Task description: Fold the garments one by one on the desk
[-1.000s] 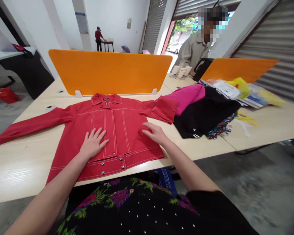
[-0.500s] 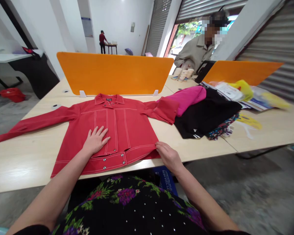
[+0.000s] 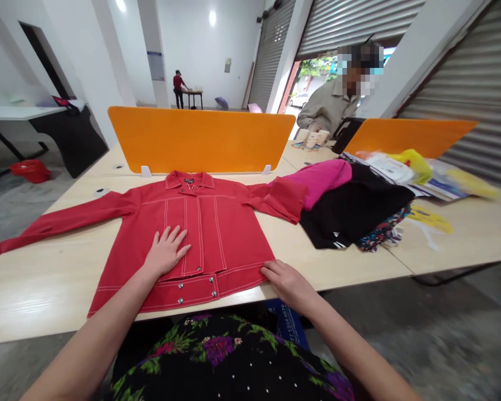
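Observation:
A red jacket (image 3: 246,234) with white stitching lies front side up on the pale wooden table (image 3: 37,284), its collar away from me and both sleeves spread out. Metal snaps show on its waistband. My left hand (image 3: 167,252) rests flat on the jacket's front, fingers spread. At the lower right corner of the hem, my right hand (image 3: 287,281) pinches the edge of the waistband between thumb and fingers. The cuff on the right side touches a pile with a pink garment (image 3: 323,177) and a black garment (image 3: 354,203).
An orange divider (image 3: 200,142) stands behind the jacket, a second orange panel (image 3: 413,136) farther right. Plastic bags and papers (image 3: 404,167) lie at the right. Paper cups (image 3: 311,139) stand near a person in a grey shirt (image 3: 329,106). Another person (image 3: 178,89) works at a far table.
My right hand has come down from the jacket's right side to the hem corner and taken hold of it. The hem there rose, then lowered. My left hand stays on the front.

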The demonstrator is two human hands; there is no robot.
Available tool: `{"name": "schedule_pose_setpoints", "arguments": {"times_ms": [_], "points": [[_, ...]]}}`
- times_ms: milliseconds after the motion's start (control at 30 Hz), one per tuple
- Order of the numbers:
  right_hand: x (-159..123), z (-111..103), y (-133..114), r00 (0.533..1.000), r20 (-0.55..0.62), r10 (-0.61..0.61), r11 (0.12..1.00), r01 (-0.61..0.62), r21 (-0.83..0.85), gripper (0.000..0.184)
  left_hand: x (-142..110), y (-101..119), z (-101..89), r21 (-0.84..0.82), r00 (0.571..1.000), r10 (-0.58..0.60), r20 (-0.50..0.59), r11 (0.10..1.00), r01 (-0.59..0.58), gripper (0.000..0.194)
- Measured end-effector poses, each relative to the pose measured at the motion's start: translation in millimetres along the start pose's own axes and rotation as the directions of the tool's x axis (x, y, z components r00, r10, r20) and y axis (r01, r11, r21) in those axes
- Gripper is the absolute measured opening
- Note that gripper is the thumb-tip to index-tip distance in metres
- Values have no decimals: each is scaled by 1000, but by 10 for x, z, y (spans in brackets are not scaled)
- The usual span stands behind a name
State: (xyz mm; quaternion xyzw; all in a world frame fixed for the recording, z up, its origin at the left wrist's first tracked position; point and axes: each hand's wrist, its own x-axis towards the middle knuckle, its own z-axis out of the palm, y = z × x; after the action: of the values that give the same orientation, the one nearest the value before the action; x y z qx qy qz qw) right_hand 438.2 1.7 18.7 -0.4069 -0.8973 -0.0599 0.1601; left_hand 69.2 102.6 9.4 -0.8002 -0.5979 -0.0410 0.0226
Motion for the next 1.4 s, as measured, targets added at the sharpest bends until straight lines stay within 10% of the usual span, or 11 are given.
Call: {"name": "schedule_pose_setpoints", "arguments": {"times_ms": [167, 367, 500, 667, 900, 1267, 1400], "points": [[22, -16, 5, 999, -22, 25, 996, -27, -90, 23, -51, 60, 14, -2, 1000, -14, 21, 1000, 14, 61], [211, -415, 195, 951, 304, 49, 938, -149, 313, 26, -48, 171, -103, 36, 999, -7, 39, 999, 6, 57], [731, -498, 272, 972, 215, 93, 901, -174, 398, 27, 207, 280, -276, 25, 995, 89, -47, 996, -88, 50], [1794, -20, 116, 999, 40, 31, 919, -45, 392, 39, 409, 491, -95, -75, 989, 145, -10, 987, -145, 59], [2955, 806, 23, 977, 205, 63, 968, -109, 226, 54, 372, 488, 77, -120, 985, 169, -29, 978, -171, 60], [3175, 1186, 304, 983, -54, 176, 971, -164, 176, 64, 394, 489, 74, -166, 987, 158, 1, 974, -156, 61], [3371, 1239, 332, 971, 15, 238, 946, -236, 224, 70, 397, 492, 49, -175, 987, 158, 18, 973, -153, 61]]}}
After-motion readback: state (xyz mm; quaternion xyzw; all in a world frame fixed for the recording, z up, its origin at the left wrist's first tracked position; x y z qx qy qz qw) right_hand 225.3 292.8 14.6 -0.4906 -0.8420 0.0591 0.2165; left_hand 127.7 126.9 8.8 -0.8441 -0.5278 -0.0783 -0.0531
